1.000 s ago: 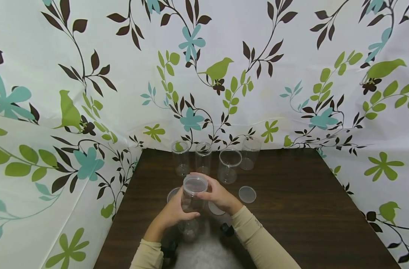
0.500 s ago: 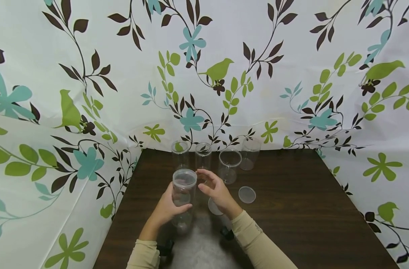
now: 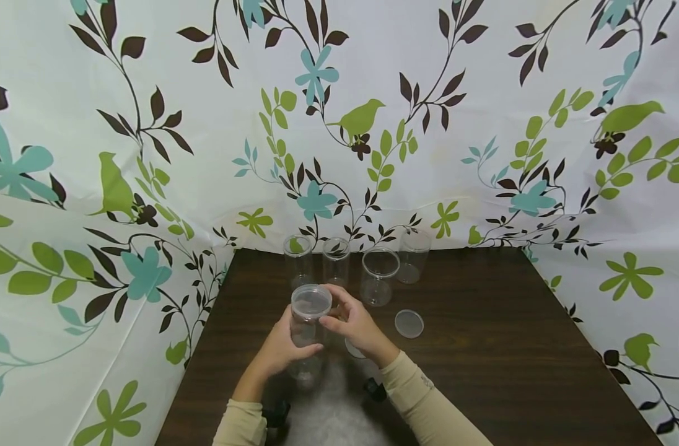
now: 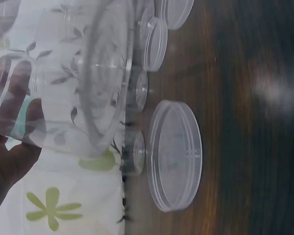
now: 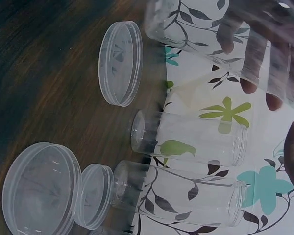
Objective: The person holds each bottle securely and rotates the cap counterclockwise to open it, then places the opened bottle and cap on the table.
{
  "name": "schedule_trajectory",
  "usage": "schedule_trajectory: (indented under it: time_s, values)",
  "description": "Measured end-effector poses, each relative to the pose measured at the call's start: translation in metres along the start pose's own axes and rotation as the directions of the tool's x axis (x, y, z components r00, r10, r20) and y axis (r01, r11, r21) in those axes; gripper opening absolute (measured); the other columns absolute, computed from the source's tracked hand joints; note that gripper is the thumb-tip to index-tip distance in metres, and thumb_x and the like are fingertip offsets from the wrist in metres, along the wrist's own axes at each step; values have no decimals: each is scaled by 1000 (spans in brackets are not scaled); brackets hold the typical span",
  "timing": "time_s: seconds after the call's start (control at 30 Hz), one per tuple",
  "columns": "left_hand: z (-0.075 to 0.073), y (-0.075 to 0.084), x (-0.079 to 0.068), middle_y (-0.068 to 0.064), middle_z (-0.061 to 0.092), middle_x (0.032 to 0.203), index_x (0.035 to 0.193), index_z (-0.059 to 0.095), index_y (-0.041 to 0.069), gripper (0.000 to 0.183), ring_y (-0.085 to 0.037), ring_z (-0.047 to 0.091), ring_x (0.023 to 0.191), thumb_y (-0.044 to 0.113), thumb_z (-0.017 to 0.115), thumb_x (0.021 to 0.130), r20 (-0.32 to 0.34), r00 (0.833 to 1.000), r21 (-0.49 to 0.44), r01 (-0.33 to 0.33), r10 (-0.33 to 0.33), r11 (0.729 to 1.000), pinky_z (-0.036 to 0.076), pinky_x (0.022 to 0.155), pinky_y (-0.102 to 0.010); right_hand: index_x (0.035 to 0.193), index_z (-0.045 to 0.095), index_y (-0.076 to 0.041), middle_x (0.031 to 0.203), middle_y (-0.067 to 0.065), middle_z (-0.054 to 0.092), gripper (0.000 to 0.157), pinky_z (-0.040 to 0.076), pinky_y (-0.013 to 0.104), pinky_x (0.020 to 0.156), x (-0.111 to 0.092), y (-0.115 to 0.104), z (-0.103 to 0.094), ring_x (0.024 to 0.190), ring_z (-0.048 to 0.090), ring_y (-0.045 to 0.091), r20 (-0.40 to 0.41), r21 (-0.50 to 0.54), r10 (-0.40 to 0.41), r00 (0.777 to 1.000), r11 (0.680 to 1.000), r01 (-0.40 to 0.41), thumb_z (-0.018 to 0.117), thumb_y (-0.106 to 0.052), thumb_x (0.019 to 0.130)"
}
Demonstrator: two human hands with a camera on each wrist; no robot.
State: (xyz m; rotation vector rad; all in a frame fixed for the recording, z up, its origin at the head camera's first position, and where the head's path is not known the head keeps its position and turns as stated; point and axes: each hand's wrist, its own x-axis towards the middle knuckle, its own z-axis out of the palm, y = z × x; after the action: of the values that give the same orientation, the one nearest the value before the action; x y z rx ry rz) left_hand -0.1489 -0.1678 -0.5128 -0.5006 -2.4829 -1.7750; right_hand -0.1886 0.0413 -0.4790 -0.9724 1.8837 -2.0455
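Observation:
My left hand (image 3: 278,344) wraps round a tall clear plastic jar (image 3: 305,334), held upright above the table. The jar's bottom faces the left wrist view, where its clear wall (image 4: 63,117) looms large. On its top sits a translucent round lid (image 3: 311,301). With thumb and fingers on either side, my right hand (image 3: 359,325) grips the rim of that lid. In the right wrist view, fingers show through the jar's wall (image 5: 186,34); the held lid is out of that view.
Several clear jars stand along the table's back, including a wide jar (image 3: 380,291) and a narrower jar (image 3: 299,266). A loose lid (image 3: 409,324) lies right of my right hand; another lid (image 3: 355,349) is partly hidden by it. A patterned cloth (image 3: 339,173) hangs behind the dark table (image 3: 495,347).
My right hand came off the lid half a second ago and is back on its rim now. The jar shifted left, then slightly right again, in my left hand.

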Motion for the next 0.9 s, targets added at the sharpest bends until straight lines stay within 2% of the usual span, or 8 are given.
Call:
schedule_trajectory:
  time_s: [0.13,0.3,0.47,0.53,0.67,0.73,0.9]
  values:
    - [3,3,0,-22,49,142,153,26,-2,100,-38,54,125,17,89,77,86,996,-32,-22,25,999,49,98,-55,154,37,-2,147,20,49,68,50,35,99,1,0,-4,126,56,21,98,74,13,995,997,-21,66,-31,100]
    - [3,6,-2,-22,48,143,153,27,-2,98,-37,54,125,15,88,78,156,987,-69,-25,36,997,49,99,-49,154,32,5,147,20,50,72,43,39,107,4,4,-10,132,51,22,214,200,-24,976,980,-20,62,-34,101]
    - [2,6,-3,-24,51,138,152,25,-3,94,-41,56,122,10,84,81,217,975,-177,-10,49,984,50,98,-51,157,27,4,152,14,47,78,31,44,114,5,5,-12,139,43,21,256,253,-5,967,965,-62,61,-35,98]
    - [1,6,-3,-27,51,137,152,24,-3,93,-46,57,120,8,83,82,223,974,-215,10,39,977,52,96,-51,158,20,4,157,17,40,83,27,44,116,4,5,-12,141,40,20,250,269,8,968,960,-77,61,-37,99]
    - [-4,5,-4,-28,49,138,154,23,-1,96,-48,58,118,8,84,81,173,985,-201,40,-4,979,55,89,-38,159,14,6,161,27,27,81,26,40,117,3,4,-9,144,35,17,182,289,18,983,955,-71,59,-29,101]
    - [-6,3,-5,-28,49,137,154,24,0,96,-47,59,117,8,85,80,138,990,-194,44,-18,980,56,86,-33,157,18,7,160,30,27,74,30,38,115,3,4,-7,144,35,18,121,267,14,993,962,-46,56,-21,101]
    - [-13,-4,-6,-27,54,134,152,29,4,91,-44,61,115,5,85,80,48,999,-179,26,-18,984,57,85,-36,149,38,9,151,30,40,52,40,34,108,1,3,-2,139,43,30,-21,115,-19,1000,993,21,53,-8,102]
